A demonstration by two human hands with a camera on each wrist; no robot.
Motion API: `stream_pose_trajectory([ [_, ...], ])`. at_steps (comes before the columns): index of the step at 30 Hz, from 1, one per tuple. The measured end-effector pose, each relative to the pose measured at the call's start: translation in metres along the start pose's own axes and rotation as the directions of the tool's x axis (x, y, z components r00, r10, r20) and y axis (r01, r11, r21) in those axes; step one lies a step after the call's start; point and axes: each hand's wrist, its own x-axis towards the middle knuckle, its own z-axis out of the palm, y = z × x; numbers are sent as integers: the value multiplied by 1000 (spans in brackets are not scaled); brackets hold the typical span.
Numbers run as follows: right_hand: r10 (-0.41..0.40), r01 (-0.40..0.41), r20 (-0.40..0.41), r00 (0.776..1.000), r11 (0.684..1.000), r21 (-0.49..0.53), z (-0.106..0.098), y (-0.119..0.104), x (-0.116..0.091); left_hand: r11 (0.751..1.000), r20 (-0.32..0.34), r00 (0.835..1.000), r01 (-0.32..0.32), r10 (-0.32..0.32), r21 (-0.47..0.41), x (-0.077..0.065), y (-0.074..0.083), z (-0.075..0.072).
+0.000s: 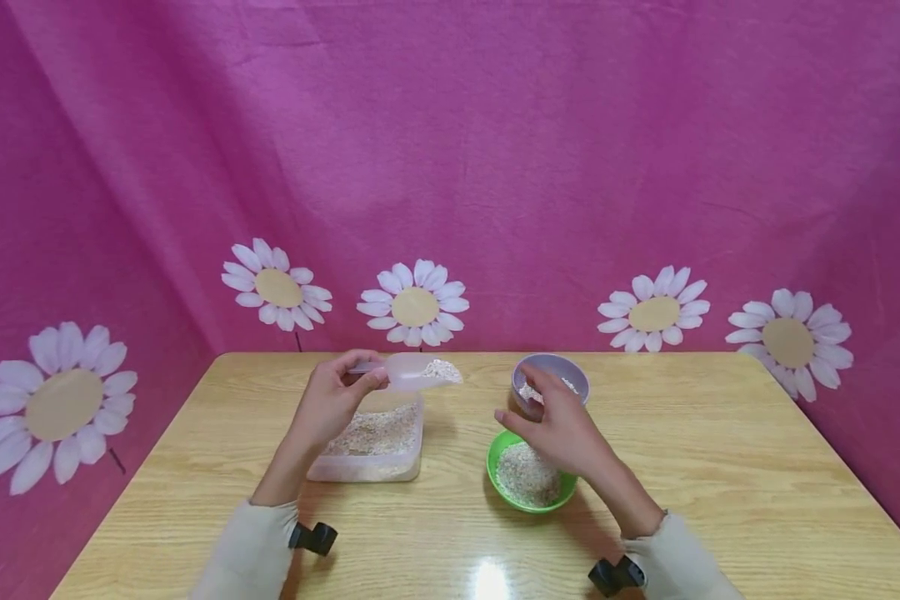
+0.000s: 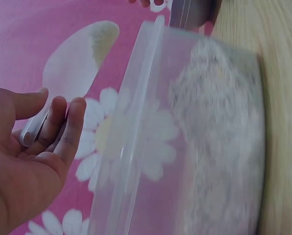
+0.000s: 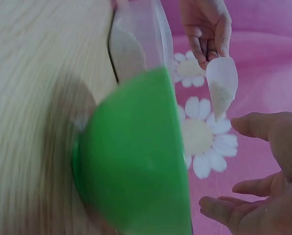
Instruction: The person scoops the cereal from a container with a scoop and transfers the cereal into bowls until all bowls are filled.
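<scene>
My left hand pinches the handle of a translucent scoop, whose tip carries pale oat-like flakes. The scoop is raised over a clear plastic container that holds more of the flakes; in the left wrist view the scoop lies beyond the container wall. My right hand hovers over two bowls with its fingers spread and nothing in them. Below it stands a green bowl filled with flakes. Just behind is a purple bowl with some flakes inside, partly hidden by the fingers.
Everything stands on a light wooden table. A pink cloth with printed daisies hangs behind the table and along both sides. Each wrist wears a black camera on a strap.
</scene>
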Motion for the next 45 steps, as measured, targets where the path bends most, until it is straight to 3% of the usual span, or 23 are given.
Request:
stream_pose_trajectory([
  [9,5,-19,-118,993,993,-119,-26,23,-6,998,19,999,-42,43,-44,24,14,42],
  [15,20,-42,-155,988,989,-140,-39,37,-8,997,32,997,-73,75,-39,36,22,64],
  [31,73,-82,-107,992,993,-80,-46,67,-7,991,82,988,-127,129,-33,54,28,105],
  [45,171,-171,9,985,985,-32,-40,78,0,987,107,984,-152,146,50,61,33,116],
])
